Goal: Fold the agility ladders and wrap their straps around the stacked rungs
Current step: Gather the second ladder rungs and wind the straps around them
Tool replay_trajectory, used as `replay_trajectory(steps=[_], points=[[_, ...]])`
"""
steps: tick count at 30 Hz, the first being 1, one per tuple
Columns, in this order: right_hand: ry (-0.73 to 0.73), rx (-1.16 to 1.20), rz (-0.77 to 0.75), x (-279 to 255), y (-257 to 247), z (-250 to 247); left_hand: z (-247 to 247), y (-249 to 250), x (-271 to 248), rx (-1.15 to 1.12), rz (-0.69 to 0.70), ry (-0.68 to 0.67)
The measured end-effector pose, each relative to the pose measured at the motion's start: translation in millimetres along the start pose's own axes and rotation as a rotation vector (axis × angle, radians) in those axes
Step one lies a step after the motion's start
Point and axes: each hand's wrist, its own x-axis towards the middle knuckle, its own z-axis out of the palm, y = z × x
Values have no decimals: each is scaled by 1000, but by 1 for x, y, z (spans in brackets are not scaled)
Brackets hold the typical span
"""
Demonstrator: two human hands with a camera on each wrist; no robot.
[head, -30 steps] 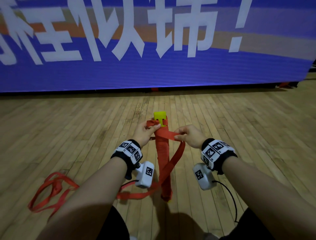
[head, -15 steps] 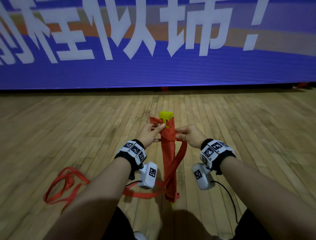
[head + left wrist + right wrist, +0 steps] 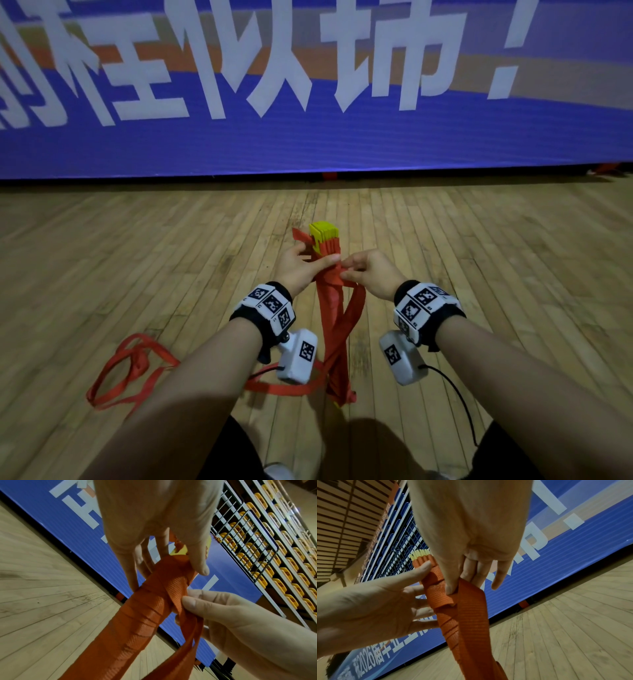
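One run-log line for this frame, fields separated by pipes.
left hand: grips stacked rungs | right hand: pinches orange strap against bundle | wrap: underway | loose strap: on floor

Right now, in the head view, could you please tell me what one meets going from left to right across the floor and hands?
Loose strap → left hand → stacked rungs → right hand.

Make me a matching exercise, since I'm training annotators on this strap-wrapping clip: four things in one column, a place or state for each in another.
1. left hand
2. right hand
3. loose strap loops
4. stacked rungs

A. pinches a strap beside the bundle
B. yellow ends poking from the bundle's top
C. lying on the wooden floor
D. grips the wrapped bundle

Pairs: 1-D, 2-A, 3-C, 4-B
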Motion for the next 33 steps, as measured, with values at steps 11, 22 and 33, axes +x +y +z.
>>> replay_trajectory(steps=[11, 22, 33], points=[[57, -45, 15, -2, 3, -5, -8, -2, 0, -27, -18, -81], [41, 32, -7, 5, 4, -3, -5, 1, 0, -52, -15, -128], [102, 189, 30, 7, 6, -1, -2, -3, 2, 35, 49, -82]])
